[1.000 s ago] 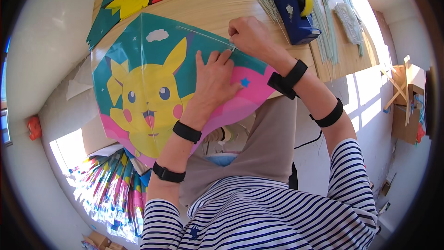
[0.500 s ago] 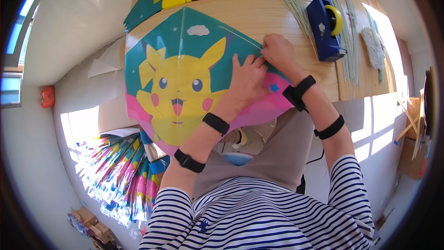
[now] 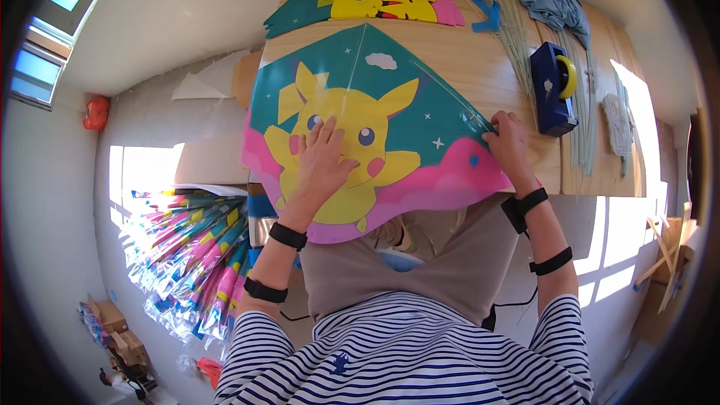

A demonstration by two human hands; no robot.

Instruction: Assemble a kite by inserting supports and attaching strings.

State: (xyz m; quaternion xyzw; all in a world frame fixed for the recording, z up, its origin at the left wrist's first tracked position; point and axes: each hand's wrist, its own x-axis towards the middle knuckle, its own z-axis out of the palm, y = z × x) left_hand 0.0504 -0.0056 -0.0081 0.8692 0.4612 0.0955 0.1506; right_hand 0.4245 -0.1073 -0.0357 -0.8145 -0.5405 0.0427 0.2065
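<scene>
A diamond-shaped kite (image 3: 439,116) lies on the wooden table, green above and pink below, printed with a yellow cartoon figure. Thin rods run down its middle and along its upper right edge. My left hand (image 3: 322,161) rests on the printed face with its fingers spread flat. At the right corner, my right hand (image 3: 511,146) has its fingers closed on the kite's edge. The kite's lower part hangs over the near table edge above my lap.
More printed kite sheets (image 3: 375,0) are stacked at the back, beside blue strips (image 3: 487,15). To the right stand a blue tape dispenser (image 3: 551,97), thin pale sticks (image 3: 581,135) and a grey-blue cloth (image 3: 555,4). Several bagged kites (image 3: 195,262) lie at the lower left.
My left hand has left the right edge and moved left onto the figure's face. My right hand has moved down the upper right edge toward the corner. The view has shifted.
</scene>
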